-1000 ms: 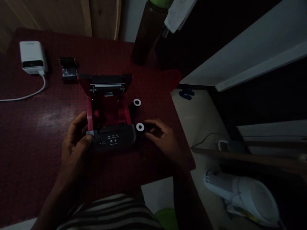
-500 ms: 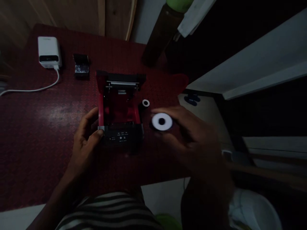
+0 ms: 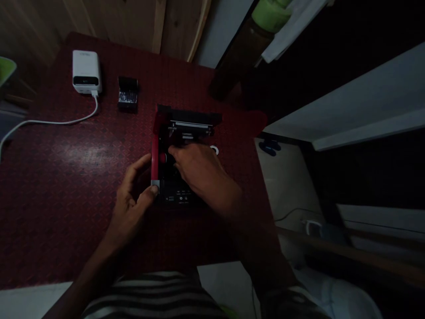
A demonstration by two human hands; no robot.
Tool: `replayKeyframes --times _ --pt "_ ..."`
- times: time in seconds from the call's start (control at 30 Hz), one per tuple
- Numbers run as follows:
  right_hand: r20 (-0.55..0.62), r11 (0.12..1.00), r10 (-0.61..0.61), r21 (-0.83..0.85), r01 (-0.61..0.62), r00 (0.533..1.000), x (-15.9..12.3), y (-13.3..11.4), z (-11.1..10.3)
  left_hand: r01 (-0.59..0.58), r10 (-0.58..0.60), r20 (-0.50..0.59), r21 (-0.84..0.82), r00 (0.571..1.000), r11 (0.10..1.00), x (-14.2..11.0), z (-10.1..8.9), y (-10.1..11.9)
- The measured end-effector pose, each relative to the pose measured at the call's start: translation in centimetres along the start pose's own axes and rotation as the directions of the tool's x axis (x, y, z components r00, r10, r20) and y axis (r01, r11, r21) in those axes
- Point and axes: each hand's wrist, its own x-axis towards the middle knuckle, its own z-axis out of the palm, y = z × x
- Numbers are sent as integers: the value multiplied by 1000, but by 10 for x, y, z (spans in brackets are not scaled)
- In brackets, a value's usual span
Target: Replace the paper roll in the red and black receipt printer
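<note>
A small red and black printer (image 3: 155, 153) stands on the table with its lid (image 3: 195, 117) tipped up at the back. My left hand (image 3: 131, 201) grips its left side, thumb on the grey front corner and fingers along the outer wall. My right hand (image 3: 202, 170) reaches over the right side into the open bay, palm down, fingers bent and closed. The paper roll it carried is hidden beneath the hand. A red round holder (image 3: 163, 158) shows on the bay's left inner wall. Behind my right wrist, a smaller roll with a white end (image 3: 215, 150) lies partly covered.
A white power bank (image 3: 86, 68) with a plugged-in white cable (image 3: 59, 122) sits at the back left. Near it lies a small black open case (image 3: 128, 94). A tall dark bottle with a green cap (image 3: 270, 15) stands at the back right of the red table (image 3: 66, 190).
My right hand has moved left with the paper roll, from beside the printer into its open bay. My left hand keeps its hold on the printer. The camera view has shifted.
</note>
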Motion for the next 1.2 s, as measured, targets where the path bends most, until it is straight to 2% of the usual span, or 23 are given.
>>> replayKeyframes --times 0.2,0.3,0.4,0.53,0.6,0.7,0.77,0.87,0.93,1.03,1.13,1.2 --pt "16 993 21 117 -22 1000 4 8 13 4 -4 8 6 1000 1000 1 0 2" --pt "-15 965 24 260 -19 1000 -3 12 13 -7 7 6 23 1000 1000 1 0 3" --pt "-81 912 -4 408 37 997 -17 16 7 3 -3 -2 33 1000 999 1 -1 3" --pt "-204 859 -35 495 134 978 -51 19 -6 41 -41 -12 -2 999 999 0 -5 1" --pt "-311 852 12 501 153 950 -68 21 -13 55 -55 -41 -16 998 998 1 -7 3" --pt "-484 880 129 458 124 865 -86 23 -24 64 -59 -117 40 991 997 7 -4 12" --pt "-538 898 153 426 111 829 -88 24 -28 41 -24 -147 118 989 992 14 0 20" --pt "-499 907 44 383 175 865 -79 20 -23 -11 31 -131 149 991 989 23 5 24" --pt "-432 909 -51 354 221 901 -68 16 -14 -20 33 -105 125 994 992 25 7 21" --pt "-327 919 -123 318 232 937 -51 12 1 -13 22 -84 109 996 994 22 4 13" --pt "-252 911 -173 326 251 952 -41 15 8 -24 34 -93 110 995 994 21 0 10" --pt "-246 914 -179 317 254 953 -40 17 9 -66 84 -120 142 989 988 26 -3 13"
